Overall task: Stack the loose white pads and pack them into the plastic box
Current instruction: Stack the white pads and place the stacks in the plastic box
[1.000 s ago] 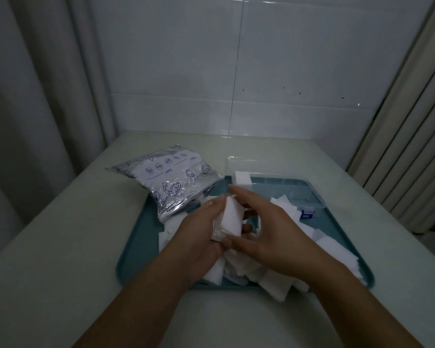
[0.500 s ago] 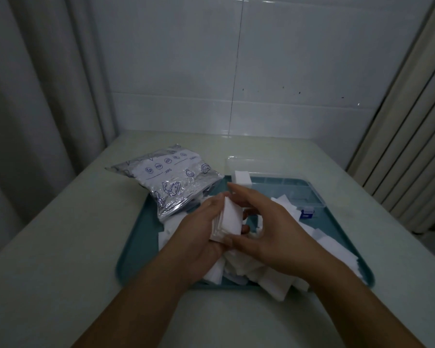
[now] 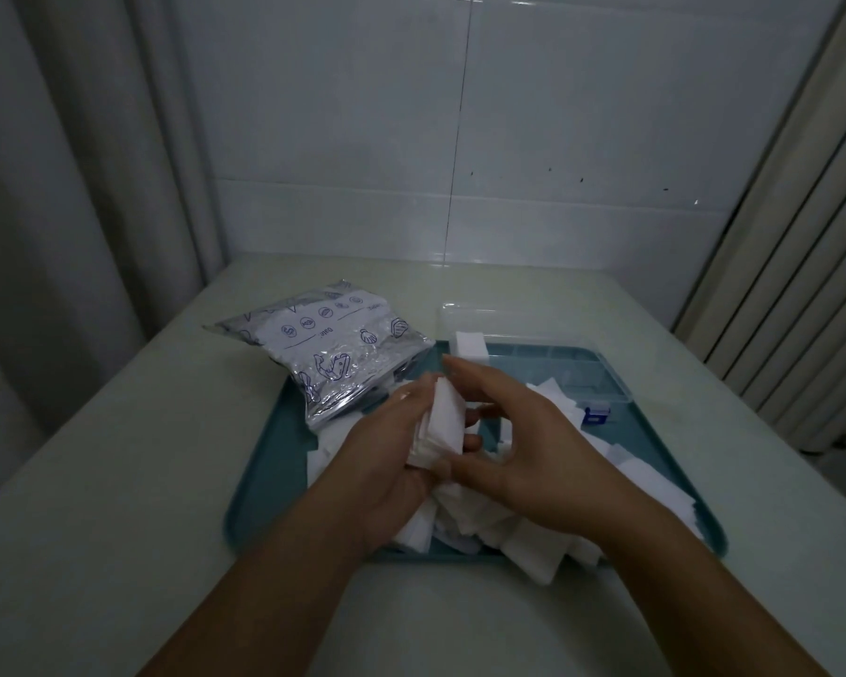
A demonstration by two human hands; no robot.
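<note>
My left hand grips a small stack of white pads, held on edge above a teal tray. My right hand curves around the stack's right side, with its index finger over the top and its thumb against the lower edge. Several loose white pads lie scattered on the tray under and to the right of my hands. The clear plastic box stands open at the tray's far right, with a neat stack of pads in its left end.
A silver printed foil bag lies on the tray's far left corner and overhangs the pale table. A small blue clip sits at the box's front. Tiled wall behind, curtains on both sides.
The stack has tilted slightly and risen a little between my hands. My right fingers have shifted along its edge. Nothing else moved.
</note>
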